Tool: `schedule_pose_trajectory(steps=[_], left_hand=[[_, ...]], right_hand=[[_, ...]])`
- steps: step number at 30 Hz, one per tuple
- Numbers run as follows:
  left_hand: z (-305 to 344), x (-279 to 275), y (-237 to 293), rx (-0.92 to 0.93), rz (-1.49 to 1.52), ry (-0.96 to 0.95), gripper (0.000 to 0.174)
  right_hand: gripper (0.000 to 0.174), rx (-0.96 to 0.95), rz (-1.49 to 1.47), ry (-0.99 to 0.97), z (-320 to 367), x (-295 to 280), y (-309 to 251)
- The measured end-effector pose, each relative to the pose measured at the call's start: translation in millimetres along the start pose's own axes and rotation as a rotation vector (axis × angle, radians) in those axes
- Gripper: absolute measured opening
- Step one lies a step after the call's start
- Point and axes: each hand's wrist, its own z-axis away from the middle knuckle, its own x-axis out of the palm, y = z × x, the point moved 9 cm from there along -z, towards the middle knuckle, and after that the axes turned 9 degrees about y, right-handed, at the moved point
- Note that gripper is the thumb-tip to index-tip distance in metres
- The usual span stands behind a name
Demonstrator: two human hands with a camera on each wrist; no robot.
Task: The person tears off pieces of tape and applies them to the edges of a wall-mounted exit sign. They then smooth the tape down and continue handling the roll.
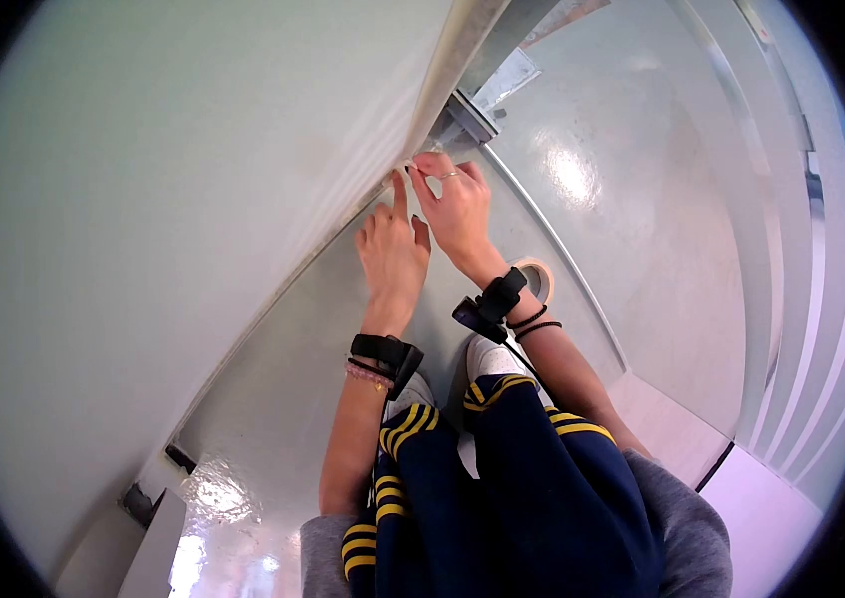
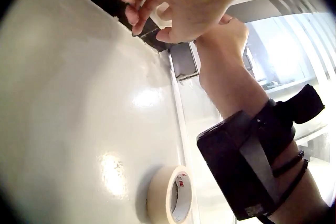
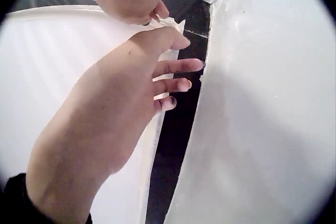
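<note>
Along the lower edge of the white panel (image 1: 243,149) runs a strip of cream masking tape (image 3: 149,155). At the far corner my right hand (image 1: 460,209) pinches the loose end of the tape (image 3: 179,26) between thumb and index finger. My left hand (image 1: 391,257) is beside it, index finger stretched out and touching the strip near that end. Its other fingers are loosely bent over the dark band under the panel, as the right wrist view shows. The right fingertips are partly hidden there.
A roll of masking tape (image 2: 160,195) stands on the shiny grey floor (image 2: 68,103), close to my right forearm. A thin pale strip (image 1: 562,259) crosses the floor, ending by a metal fitting (image 1: 472,117) at the corner. Striped glass (image 1: 791,249) curves along the right.
</note>
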Motion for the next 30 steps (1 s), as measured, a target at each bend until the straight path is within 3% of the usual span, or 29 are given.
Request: schedule_pose_trajectory(steps=[5,7,11,17,20,22,26,30], left_hand=[[-4.5,9.4,-3.8,-0.057,0.094,-0.084,0.066],[-5.9,24.4,-6.4,-0.093,0.328,-0.176,0.066],[-7.1,31.3,-5.0,-0.080,0.376,-0.181,0.067],[-5.1,29.0,-15.4,-0.269,0.459,-0.222,0.063],[-9.1,23.4,-26.2,-0.153,0.339,-0.175,0.061],[-11.7,6.4,-21.6,0.055,-0.039,-0.030,0.061],[-10.3,-0.8,-18.8,0.108,-0.197,0.022,0.065],[-4.9,-0.9,-22.0,0.048,-0.231,-0.043,0.071]], right_hand=[[0.008,-0.025,0.025,-0.039,1.3,2.6,-2.0],[0.008,-0.033,0.025,-0.044,0.3,1.9,-3.6],[0.008,-0.022,0.000,-0.082,-4.6,1.5,-5.1],[0.014,-0.008,-0.073,-0.104,-5.7,2.3,-4.4],[0.016,0.037,-0.113,-0.145,-4.1,4.6,-2.7],[0.016,0.034,-0.126,-0.150,-4.1,4.1,-1.7],[0.018,0.074,-0.148,-0.158,-5.4,0.8,-0.7],[0.020,0.036,-0.143,-0.188,-9.6,-1.0,2.1]])
